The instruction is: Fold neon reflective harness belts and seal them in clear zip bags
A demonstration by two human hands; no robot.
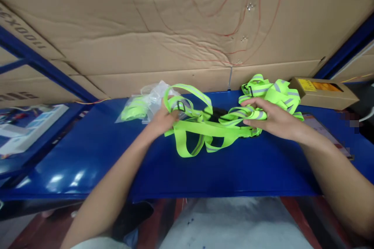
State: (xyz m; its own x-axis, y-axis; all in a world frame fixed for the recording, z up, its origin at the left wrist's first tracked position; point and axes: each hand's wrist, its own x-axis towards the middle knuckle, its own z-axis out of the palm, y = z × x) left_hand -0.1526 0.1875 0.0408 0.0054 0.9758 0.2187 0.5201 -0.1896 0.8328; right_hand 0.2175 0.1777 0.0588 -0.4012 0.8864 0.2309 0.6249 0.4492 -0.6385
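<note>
A neon-yellow reflective strap harness (210, 126) with grey stripes and black buckles stretches between my two hands over the blue table. My left hand (165, 118) is closed around its left end, beside a black buckle, with loops hanging in front. At the other end, my right hand (271, 118) grips a folded bundle of the straps between thumb and fingers. Right behind that hand lies a heap of similar reflective straps (282, 91). Clear plastic bags (154, 97), one with folded yellow strap (134, 109) inside, lie just beyond my left hand.
A cardboard box (324, 93) with a window stands at the back right. Near my right forearm lies a flat sheet or tablet (324, 132). Behind the blue table (204, 179) rises a cardboard wall (175, 19) with red lines. White items (32, 128) sit at the far left.
</note>
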